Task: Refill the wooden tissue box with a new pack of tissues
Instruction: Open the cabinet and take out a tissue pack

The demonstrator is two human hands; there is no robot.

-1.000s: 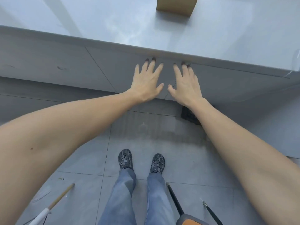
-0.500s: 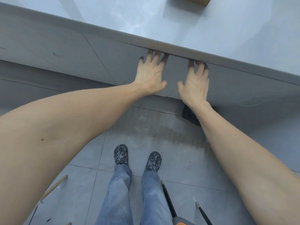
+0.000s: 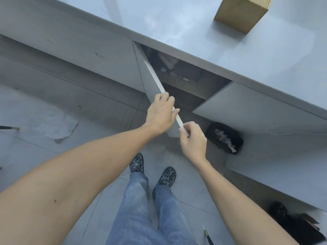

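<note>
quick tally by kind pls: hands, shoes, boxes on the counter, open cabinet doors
Hands: 2, left hand and right hand, both on the edge of the door
Shoes: 2, left shoe and right shoe
Boxes on the counter: 1, wooden tissue box
Open cabinet doors: 1, cabinet door
Total: 6
</note>
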